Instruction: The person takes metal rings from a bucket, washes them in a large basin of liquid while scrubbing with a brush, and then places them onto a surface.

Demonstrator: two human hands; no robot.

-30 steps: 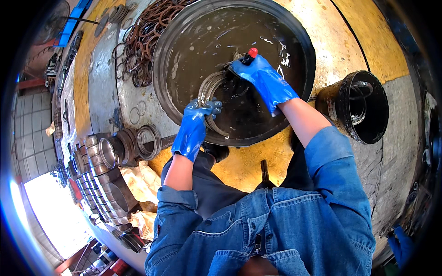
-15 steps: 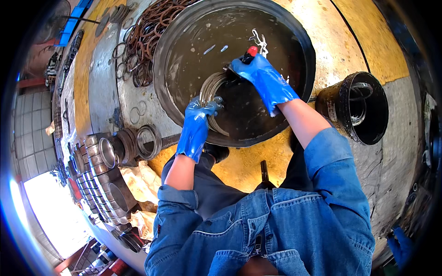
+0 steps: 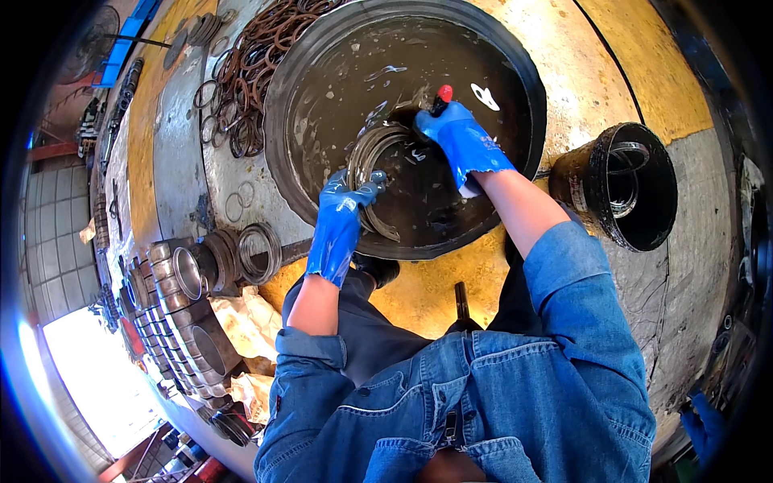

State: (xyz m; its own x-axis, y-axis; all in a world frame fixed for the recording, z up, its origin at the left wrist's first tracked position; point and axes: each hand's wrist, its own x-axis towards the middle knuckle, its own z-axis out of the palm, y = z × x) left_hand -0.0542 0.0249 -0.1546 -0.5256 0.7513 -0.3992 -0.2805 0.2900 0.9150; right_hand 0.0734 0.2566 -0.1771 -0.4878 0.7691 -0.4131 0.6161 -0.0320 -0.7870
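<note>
My left hand [image 3: 346, 197], in a blue rubber glove, is closed round a stack of thin metal rings [image 3: 366, 153]. The stack stands tilted in a wide black tub [image 3: 282, 173] of murky brown liquid, its lower edge near the tub's near rim. My right hand [image 3: 459, 137], gloved the same way, grips what looks like a brush [image 3: 444, 94], with a black handle and a red end pointing up and away. The brush's working end is hidden by the hand and the dark liquid, just right of the rings' upper edge.
To the right lies a tilted black bucket [image 3: 576, 189] with metal rings inside. Many rusty rings [image 3: 241, 97] are heaped left of the tub. Stacked metal cylinders [image 3: 173, 294] and a bundle of rings [image 3: 259, 251] stand at the near left, beside brown paper [image 3: 245, 322].
My right hand has shifted slightly to the right and nearer to me with the brush, away from the rings. Ripples and reflections on the liquid differ. My left hand keeps its hold.
</note>
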